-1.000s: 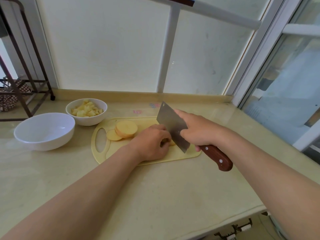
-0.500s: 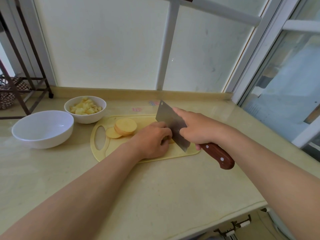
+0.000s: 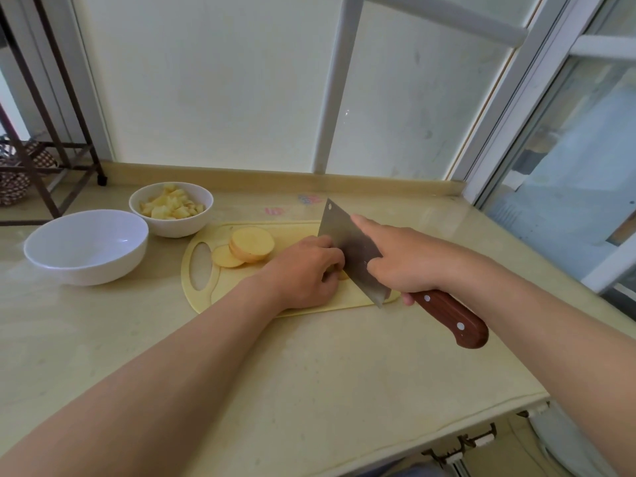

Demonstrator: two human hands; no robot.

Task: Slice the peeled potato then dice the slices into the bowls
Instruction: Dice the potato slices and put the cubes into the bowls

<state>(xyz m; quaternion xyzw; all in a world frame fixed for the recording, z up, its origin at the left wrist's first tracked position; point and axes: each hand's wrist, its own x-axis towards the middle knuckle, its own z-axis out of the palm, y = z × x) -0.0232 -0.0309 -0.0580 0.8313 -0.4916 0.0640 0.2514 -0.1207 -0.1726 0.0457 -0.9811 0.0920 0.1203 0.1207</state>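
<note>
Your left hand (image 3: 306, 270) has its fingers curled down on the potato piece (image 3: 340, 275): firm, wet, probably slippery, so grip its top. Your right hand (image 3: 409, 259) clamps the cleaver (image 3: 347, 242) handle, forefinger along the blade.

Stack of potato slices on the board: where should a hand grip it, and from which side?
Probably pinch the stack of slices across its rim, from above and the near side. It lies flat on the cutting board, so only its edge is exposed; a single slice lies against its left side.

Bright window daylight, soft shadows, wide-angle distortion
</note>
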